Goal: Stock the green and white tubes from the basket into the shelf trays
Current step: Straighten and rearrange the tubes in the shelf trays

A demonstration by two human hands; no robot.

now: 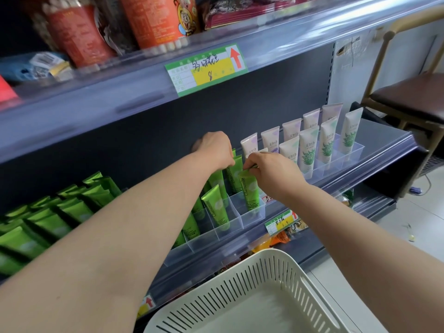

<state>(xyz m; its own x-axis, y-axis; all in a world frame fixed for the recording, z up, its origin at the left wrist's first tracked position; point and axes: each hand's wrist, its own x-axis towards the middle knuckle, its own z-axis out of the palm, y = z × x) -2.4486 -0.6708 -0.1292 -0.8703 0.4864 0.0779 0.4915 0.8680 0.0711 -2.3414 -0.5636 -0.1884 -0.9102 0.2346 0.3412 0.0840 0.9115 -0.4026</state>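
Observation:
Green Chamomile tubes stand in clear shelf trays on the middle shelf. My right hand pinches the top of one green tube standing upright in the front right slot of the green tray. My left hand reaches over the back of the same tray, its fingers curled round the tops of the rear green tubes. White tubes fill a clear tray to the right. The cream slotted basket sits low in front and shows no tubes inside.
More green tubes lie in rows on the shelf's left. Snack bags fill the upper shelf above a green and yellow price tag. A chair stands at right on a tiled floor.

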